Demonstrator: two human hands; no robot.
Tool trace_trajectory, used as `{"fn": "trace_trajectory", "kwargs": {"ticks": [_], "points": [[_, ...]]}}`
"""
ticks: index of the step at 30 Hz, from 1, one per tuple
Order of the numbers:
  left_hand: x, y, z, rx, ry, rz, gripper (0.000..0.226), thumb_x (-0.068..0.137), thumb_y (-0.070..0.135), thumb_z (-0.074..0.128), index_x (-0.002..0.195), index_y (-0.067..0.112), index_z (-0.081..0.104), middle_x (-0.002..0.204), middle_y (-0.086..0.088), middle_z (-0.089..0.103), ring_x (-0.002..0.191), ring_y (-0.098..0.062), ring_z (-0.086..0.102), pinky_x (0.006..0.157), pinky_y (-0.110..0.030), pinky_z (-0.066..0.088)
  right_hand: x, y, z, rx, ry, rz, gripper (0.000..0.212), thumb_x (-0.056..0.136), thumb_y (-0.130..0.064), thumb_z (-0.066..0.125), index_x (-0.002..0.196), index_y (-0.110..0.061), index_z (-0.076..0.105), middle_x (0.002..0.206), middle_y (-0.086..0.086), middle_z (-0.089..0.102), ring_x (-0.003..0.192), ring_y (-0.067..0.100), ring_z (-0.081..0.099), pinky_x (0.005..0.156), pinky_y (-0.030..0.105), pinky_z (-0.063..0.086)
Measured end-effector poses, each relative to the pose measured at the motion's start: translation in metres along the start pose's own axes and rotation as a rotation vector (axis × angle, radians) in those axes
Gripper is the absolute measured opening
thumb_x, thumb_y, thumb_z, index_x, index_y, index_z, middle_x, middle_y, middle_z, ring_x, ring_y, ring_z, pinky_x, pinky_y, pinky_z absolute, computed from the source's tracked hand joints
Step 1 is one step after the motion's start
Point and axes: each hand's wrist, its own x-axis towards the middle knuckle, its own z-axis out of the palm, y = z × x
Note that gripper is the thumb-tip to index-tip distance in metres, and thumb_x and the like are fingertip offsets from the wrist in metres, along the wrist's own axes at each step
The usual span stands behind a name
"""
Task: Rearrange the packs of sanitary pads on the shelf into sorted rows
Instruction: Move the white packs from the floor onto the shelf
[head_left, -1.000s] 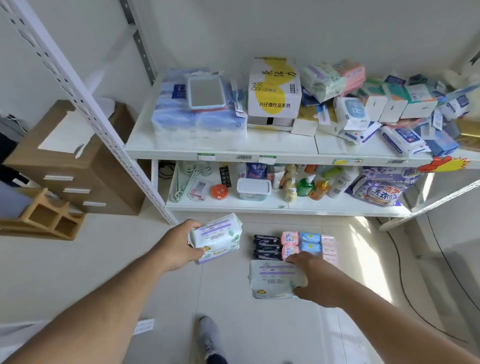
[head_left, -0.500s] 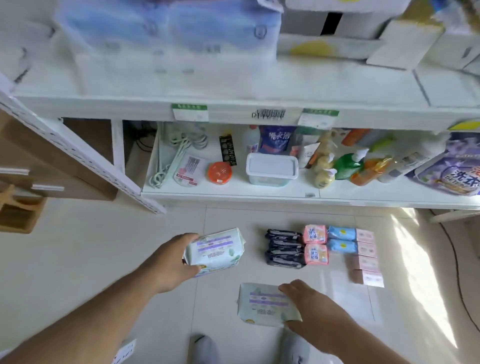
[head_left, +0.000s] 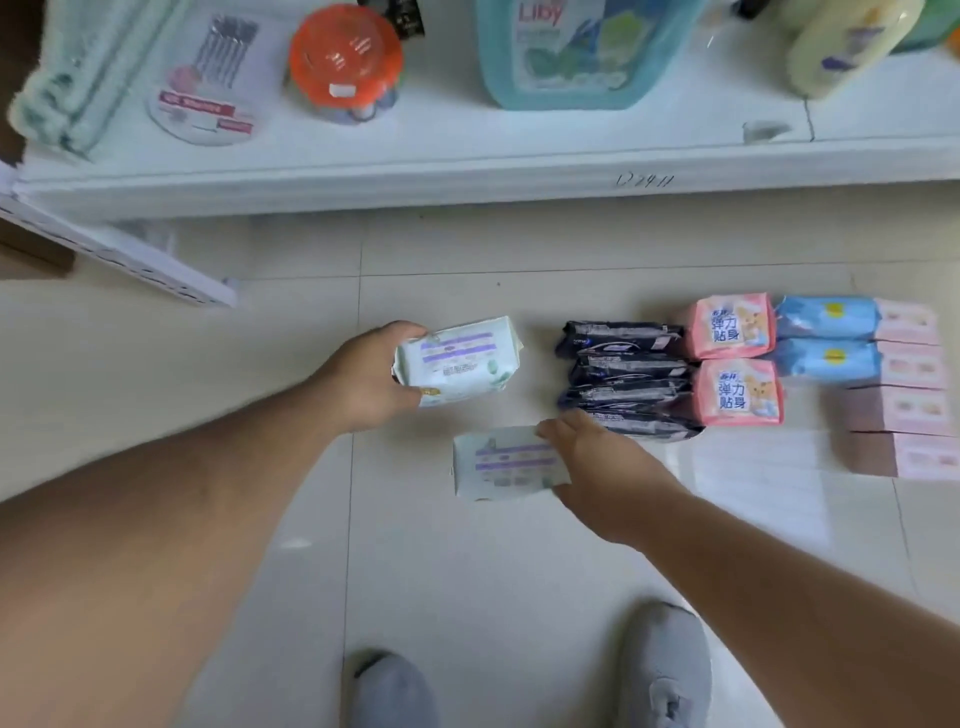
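My left hand (head_left: 371, 371) grips a white pad pack with purple stripes (head_left: 460, 361), held low over the floor tiles. A second white-and-purple pack (head_left: 506, 462) lies flat on the floor, and my right hand (head_left: 597, 462) holds its right edge. To the right, sorted rows sit on the floor: several black packs (head_left: 626, 379), two pink packs (head_left: 735, 358), two blue packs (head_left: 826, 340) and several pale pink packs (head_left: 906, 387).
The white bottom shelf (head_left: 467, 171) runs across the top, bearing an orange-lidded jar (head_left: 345, 57), a blue Liby detergent bottle (head_left: 571, 52), a cutlery pack (head_left: 208, 93) and green cloths (head_left: 67, 88). My grey shoes (head_left: 667, 670) stand on the tiles below.
The view has dropped much closer to the floor. Both hands have lowered with their packs toward the tiles beside the black row; the right pack now lies on the floor.
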Motion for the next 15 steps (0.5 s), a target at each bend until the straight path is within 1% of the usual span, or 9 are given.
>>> {"fn": "trace_trajectory", "kwargs": {"ticks": [3, 6, 9, 13, 15], "points": [[0.041, -0.006, 0.015, -0.009, -0.001, 0.004, 0.065, 0.074, 0.014, 0.075, 0.13, 0.035, 0.051, 0.109, 0.008, 0.064, 0.098, -0.014, 0.063, 0.083, -0.028, 0.053, 0.034, 0.007, 0.008, -0.051, 0.038, 0.01, 0.051, 0.091, -0.019, 0.063, 0.135, -0.022, 0.039, 0.128, 0.0, 0.04, 0.095, 0.032, 0.062, 0.075, 0.044, 0.055], [0.076, -0.008, 0.027, -0.017, 0.009, 0.009, 0.071, 0.073, 0.015, 0.078, 0.134, 0.034, 0.049, 0.113, 0.007, 0.064, 0.1, -0.014, 0.063, 0.086, -0.029, 0.053, 0.065, 0.013, 0.012, -0.072, 0.063, 0.027, 0.053, 0.088, -0.011, 0.065, 0.133, -0.021, 0.039, 0.126, 0.001, 0.04, 0.09, 0.031, 0.063, 0.069, 0.042, 0.054], [0.102, -0.009, 0.038, -0.046, 0.004, 0.012, 0.074, 0.073, 0.013, 0.079, 0.136, 0.032, 0.047, 0.116, 0.004, 0.063, 0.102, -0.017, 0.062, 0.09, -0.032, 0.053, 0.088, 0.013, 0.013, -0.073, 0.067, 0.048, 0.055, 0.086, -0.005, 0.063, 0.133, -0.02, 0.039, 0.125, 0.002, 0.04, 0.088, 0.032, 0.063, 0.062, 0.039, 0.05], [0.124, -0.015, 0.052, -0.063, -0.01, -0.013, 0.072, 0.074, 0.009, 0.079, 0.136, 0.031, 0.048, 0.117, 0.003, 0.062, 0.105, -0.02, 0.06, 0.083, -0.028, 0.05, 0.106, 0.009, 0.016, -0.077, 0.051, 0.07, 0.061, 0.08, 0.008, 0.055, 0.134, -0.016, 0.038, 0.126, 0.005, 0.038, 0.089, 0.035, 0.061, 0.062, 0.038, 0.044], [0.13, -0.015, 0.057, -0.065, -0.01, -0.007, 0.07, 0.076, 0.007, 0.078, 0.136, 0.029, 0.048, 0.118, 0.004, 0.061, 0.105, -0.019, 0.059, 0.082, -0.026, 0.047, 0.112, 0.006, 0.017, -0.07, 0.043, 0.096, 0.065, 0.077, 0.01, 0.058, 0.134, -0.015, 0.037, 0.127, 0.006, 0.036, 0.09, 0.036, 0.06, 0.062, 0.038, 0.044]]}}
